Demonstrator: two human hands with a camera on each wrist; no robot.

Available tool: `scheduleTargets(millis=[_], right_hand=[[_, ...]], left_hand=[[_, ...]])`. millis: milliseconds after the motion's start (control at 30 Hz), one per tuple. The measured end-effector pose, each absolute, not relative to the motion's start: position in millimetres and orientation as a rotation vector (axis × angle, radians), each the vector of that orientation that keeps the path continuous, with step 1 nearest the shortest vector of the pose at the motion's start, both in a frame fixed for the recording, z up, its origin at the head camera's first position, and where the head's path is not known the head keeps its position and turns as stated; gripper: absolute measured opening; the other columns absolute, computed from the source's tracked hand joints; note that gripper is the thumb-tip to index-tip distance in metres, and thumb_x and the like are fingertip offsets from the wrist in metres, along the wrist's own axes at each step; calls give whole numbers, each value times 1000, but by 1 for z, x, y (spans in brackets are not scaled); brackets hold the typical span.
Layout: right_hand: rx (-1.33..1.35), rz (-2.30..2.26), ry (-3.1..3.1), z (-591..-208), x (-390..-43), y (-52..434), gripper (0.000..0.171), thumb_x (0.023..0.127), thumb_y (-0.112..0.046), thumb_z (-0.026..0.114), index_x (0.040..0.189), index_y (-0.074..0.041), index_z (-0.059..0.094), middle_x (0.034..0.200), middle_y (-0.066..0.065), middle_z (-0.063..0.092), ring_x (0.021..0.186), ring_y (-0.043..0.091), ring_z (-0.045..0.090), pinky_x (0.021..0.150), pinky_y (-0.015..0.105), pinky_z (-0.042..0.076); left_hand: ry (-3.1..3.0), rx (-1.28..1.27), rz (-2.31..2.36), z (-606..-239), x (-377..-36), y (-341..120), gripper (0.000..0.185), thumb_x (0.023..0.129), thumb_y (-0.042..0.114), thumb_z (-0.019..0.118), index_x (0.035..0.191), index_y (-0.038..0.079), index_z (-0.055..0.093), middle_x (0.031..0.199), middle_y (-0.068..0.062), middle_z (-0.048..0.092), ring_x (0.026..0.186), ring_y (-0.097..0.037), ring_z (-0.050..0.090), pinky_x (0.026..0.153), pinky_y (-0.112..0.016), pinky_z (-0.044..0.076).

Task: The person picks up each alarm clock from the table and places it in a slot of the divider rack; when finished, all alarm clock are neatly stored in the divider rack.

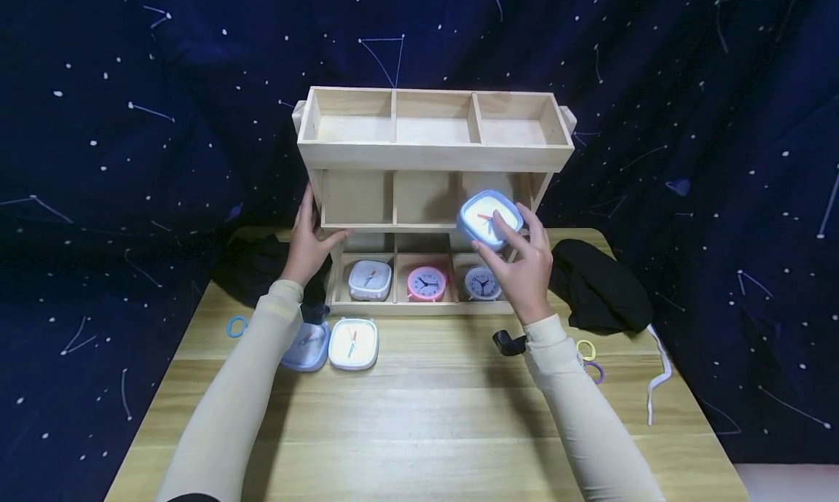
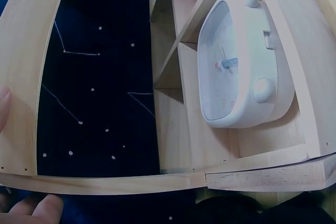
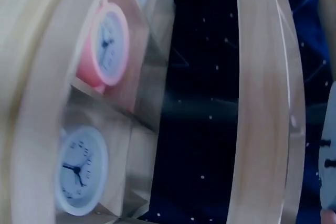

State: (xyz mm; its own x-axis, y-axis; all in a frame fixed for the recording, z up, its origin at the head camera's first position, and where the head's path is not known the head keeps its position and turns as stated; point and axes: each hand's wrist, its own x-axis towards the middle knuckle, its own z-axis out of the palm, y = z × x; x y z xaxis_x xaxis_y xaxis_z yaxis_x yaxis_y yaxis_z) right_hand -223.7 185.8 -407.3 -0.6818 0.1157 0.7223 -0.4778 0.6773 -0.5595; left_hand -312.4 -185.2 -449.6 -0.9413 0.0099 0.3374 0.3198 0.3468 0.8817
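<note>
A three-tier wooden rack [image 1: 432, 157] stands on the table, divided into compartments. At its left end my left hand [image 1: 305, 248] holds the side, thumb over the front edge and fingers along the outside. My right hand [image 1: 532, 267] grips a blue square alarm clock [image 1: 473, 212] with a white face, raised in front of the middle tier's right compartment. Only its edge shows in the right wrist view. In the bottom tier sit a white square alarm clock [image 1: 370, 280], a pink round alarm clock [image 1: 427, 283] and a white round alarm clock [image 1: 482, 283], left to right.
On the table before the rack lie a white square clock [image 1: 354, 344] and a blue one [image 1: 306, 347], partly under my left forearm. Black cloth [image 1: 599, 287] bunches at the right, near a yellow ring [image 1: 586, 350] and white strap [image 1: 660, 374]. A blue ring [image 1: 237, 326] lies left.
</note>
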Motion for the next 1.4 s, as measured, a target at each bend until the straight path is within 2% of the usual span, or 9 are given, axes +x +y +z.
scheduleTargets(millis=[200, 433, 633, 833, 1100, 1267, 1400], right_hand=[[147, 941, -2130, -399, -255, 190, 53, 85, -29, 92, 131, -8, 77, 154, 29, 55, 135, 51, 53, 110, 65, 45], [-11, 895, -2159, -405, -278, 190, 50, 80, -32, 94, 123, -9, 81, 152, 28, 58, 130, 52, 56, 106, 66, 47], [-57, 867, -2192, -411, -289, 189, 52, 79, -35, 93, 119, -5, 79, 149, 29, 60, 128, 53, 57, 112, 63, 43], [-78, 854, -2232, -413, -297, 184, 51, 80, -33, 92, 114, -3, 69, 150, 29, 58, 135, 51, 54, 116, 63, 43], [-76, 817, -2295, -414, -297, 182, 46, 86, -33, 89, 113, -5, 65, 159, 27, 52, 144, 49, 53, 117, 65, 46], [-45, 824, -2310, -414, -294, 184, 43, 90, -35, 86, 110, -3, 67, 162, 27, 49, 141, 52, 55, 112, 67, 50], [-23, 838, -2312, -417, -289, 184, 41, 92, -34, 84, 113, -2, 70, 166, 25, 44, 148, 49, 49, 117, 65, 46]], left_hand=[[-2334, -296, -1626, -449, -312, -185, 116, 94, 12, 83, 173, 32, 1, 181, -9, 7, 167, -37, 16, 135, -52, 25], [-2334, -295, -1625, -450, -311, -184, 115, 94, 16, 84, 173, 35, 2, 180, -9, 10, 166, -38, 17, 134, -53, 26], [-2324, -315, -1627, -450, -310, -184, 113, 94, 17, 83, 173, 35, 3, 180, -9, 8, 166, -39, 16, 134, -56, 24], [-2323, -307, -1617, -450, -311, -184, 115, 94, 15, 83, 173, 35, 2, 180, -9, 9, 166, -38, 16, 135, -55, 25], [-2315, -292, -1648, -448, -314, -184, 116, 94, 4, 81, 174, 26, -1, 181, -12, 3, 167, -39, 12, 136, -54, 21], [-2326, -290, -1641, -447, -312, -183, 115, 95, 11, 82, 173, 32, 1, 181, -9, 5, 167, -37, 14, 135, -52, 24], [-2304, -315, -1648, -449, -312, -184, 114, 94, 15, 84, 173, 35, 4, 180, -9, 10, 166, -38, 17, 135, -54, 25]])
